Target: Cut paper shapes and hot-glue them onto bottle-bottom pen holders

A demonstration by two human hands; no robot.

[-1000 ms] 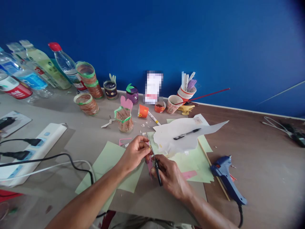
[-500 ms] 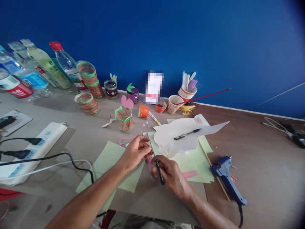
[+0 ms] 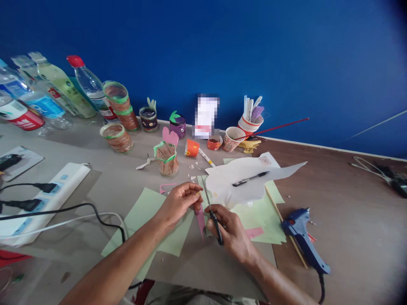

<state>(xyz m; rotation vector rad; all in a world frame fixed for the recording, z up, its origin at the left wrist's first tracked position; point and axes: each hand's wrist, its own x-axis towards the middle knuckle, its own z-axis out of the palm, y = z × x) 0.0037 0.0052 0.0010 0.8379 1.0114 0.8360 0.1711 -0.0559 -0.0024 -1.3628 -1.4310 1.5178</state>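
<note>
My left hand (image 3: 179, 202) pinches the top of a narrow pink paper strip (image 3: 200, 220) that hangs down between my hands. Small black-handled scissors (image 3: 212, 214) are gripped in my right hand (image 3: 230, 231), their blades pointing up along the strip's right edge. Both hands hover over light green paper sheets (image 3: 149, 212) on the table. A white cut-out sheet (image 3: 244, 180) with a black pen (image 3: 249, 178) on it lies just beyond the scissors' tips.
A blue glue gun (image 3: 302, 235) lies at the right beside a thin wooden stick. A white power strip (image 3: 47, 199) with black cables is at left. Plastic bottles (image 3: 47, 97), wrapped jars (image 3: 119, 106) and paper cups (image 3: 232, 137) line the blue wall.
The scissors' blades have opened and shifted slightly right and down along the pink strip. More of the strip now shows below my left hand. The view has drifted a little.
</note>
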